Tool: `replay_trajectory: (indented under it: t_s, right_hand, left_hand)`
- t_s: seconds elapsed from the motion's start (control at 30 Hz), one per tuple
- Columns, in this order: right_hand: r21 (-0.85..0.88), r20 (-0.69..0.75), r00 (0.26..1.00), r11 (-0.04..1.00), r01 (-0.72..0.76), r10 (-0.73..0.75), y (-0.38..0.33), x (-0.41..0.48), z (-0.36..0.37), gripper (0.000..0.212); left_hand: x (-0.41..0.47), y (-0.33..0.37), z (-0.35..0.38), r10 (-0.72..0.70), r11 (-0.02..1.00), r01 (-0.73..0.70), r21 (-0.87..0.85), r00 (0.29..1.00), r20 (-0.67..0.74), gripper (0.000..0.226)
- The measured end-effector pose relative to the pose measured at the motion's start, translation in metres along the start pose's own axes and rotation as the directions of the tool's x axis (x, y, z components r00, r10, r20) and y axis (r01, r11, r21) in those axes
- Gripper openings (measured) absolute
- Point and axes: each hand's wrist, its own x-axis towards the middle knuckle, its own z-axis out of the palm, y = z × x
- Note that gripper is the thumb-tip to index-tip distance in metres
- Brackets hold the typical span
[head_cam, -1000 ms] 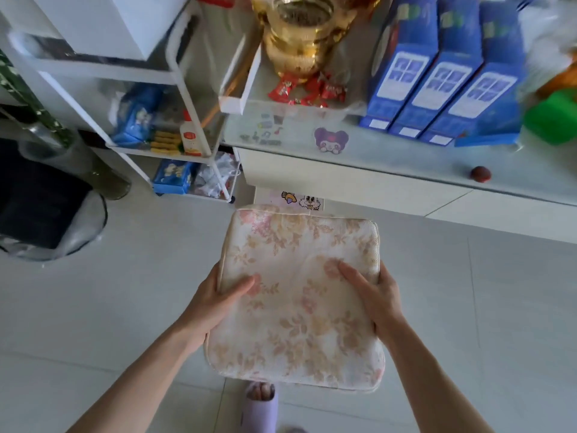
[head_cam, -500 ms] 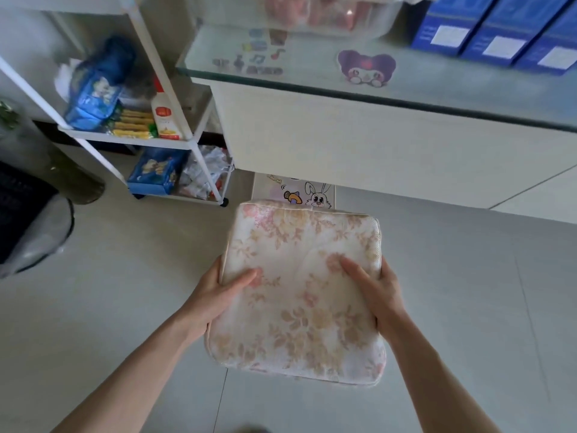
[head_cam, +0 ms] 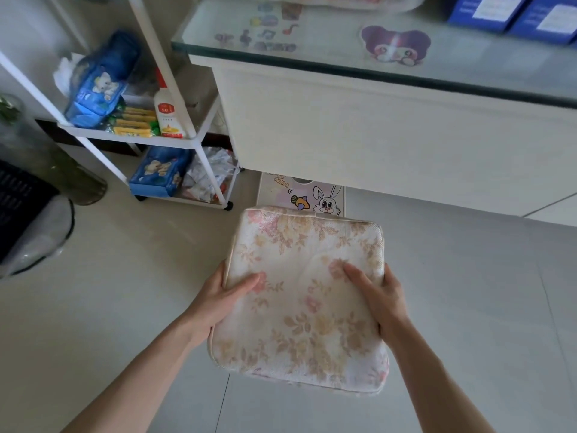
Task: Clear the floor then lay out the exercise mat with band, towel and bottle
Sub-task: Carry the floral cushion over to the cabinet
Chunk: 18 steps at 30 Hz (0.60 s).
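Item in your hands: one floral cushion (head_cam: 306,301), square, piped edge, held flat in the air above the tiled floor (head_cam: 125,292). Your left hand (head_cam: 218,301) grips its left edge, thumb on top; your right hand (head_cam: 379,295) grips the right edge likewise, the fingers of both hidden underneath. Just beyond the cushion's far edge: a pale panel with a rabbit print (head_cam: 324,201), at the foot of a cream cabinet whose glass worktop (head_cam: 343,67) carries a cartoon sticker (head_cam: 395,45) and blue boxes (head_cam: 487,10). Left of the cabinet: a white wheeled rack (head_cam: 134,139); upper tier, a blue pack (head_cam: 100,85), yellow packets (head_cam: 134,120), a white bottle (head_cam: 168,117); lower tier, a second blue pack (head_cam: 156,173) and crumpled wrappers (head_cam: 209,173). Far left on the floor: a glass vase (head_cam: 62,170) and a dark object in clear plastic (head_cam: 28,220).
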Motion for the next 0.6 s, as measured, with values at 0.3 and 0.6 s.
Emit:
replay_trajectory:
  t_s: [0.3, 0.6]
  right_hand:
    - [0.012, -0.005, 1.000, 1.000, 0.016, -0.016, 0.006, 0.015, -0.001, 0.038]
    - [0.027, -0.003, 0.999, 0.999, 0.041, -0.041, 0.007, 0.019, 0.002, 0.036]
  left_hand:
    - [0.014, -0.003, 0.004, 0.016, 0.999, -0.015, -0.040, 1.000, 0.012, 0.036]
    - [0.018, -0.001, 0.004, 0.041, 0.999, -0.041, -0.011, 0.999, -0.016, 0.031]
